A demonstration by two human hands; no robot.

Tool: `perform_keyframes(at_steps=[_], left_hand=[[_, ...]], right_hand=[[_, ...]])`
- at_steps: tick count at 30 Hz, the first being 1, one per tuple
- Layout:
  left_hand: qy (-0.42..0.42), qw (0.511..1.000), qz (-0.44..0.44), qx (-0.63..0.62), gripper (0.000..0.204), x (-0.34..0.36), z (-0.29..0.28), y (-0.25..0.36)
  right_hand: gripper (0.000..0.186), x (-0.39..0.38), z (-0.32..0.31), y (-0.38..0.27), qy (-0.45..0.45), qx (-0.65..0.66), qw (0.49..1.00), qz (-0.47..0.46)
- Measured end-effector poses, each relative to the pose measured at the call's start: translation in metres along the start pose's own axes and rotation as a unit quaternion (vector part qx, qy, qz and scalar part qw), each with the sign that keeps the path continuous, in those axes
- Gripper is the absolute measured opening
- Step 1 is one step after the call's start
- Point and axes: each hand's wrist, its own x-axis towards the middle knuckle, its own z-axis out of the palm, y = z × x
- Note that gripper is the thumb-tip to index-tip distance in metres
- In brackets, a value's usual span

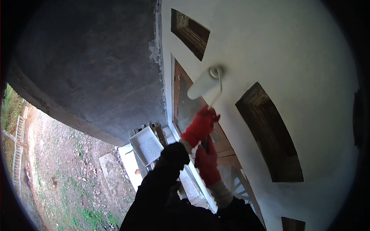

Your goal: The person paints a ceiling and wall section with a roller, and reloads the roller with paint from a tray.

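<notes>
Head view, and one white cylindrical paint roller (200,85) is up high before the curved white wall (239,46); contact, I can't tell. Two hands on it: the red-gloved left hand (201,125) wraps the handle near the frame, the red-gloved right hand (208,161) grips lower, likely for steadier leverage. One white ridged tray (149,151) sits below left, presumably for handy reach. Dark recesses (269,134)? Four visible!

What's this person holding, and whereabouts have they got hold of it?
A paint roller, by its handle: the left hand grips just below the wire frame, the right hand lower down.
</notes>
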Motion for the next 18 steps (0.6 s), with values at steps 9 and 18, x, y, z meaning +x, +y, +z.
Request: perform_keyframes(at_steps=[9,18], left_hand=[[0.022,0.989,-0.063,-0.135,0.003,-0.084,0.037,-0.107],[0.006,0.991,-0.119,-0.068,0.007,-0.112,0.044,-0.111]], right_hand=[[0.062,-0.107,-0.057,0.03,0.066,-0.008,0.996,0.059],[0.059,-0.124,-0.07,0.04,0.064,-0.046,0.994,0.074]])
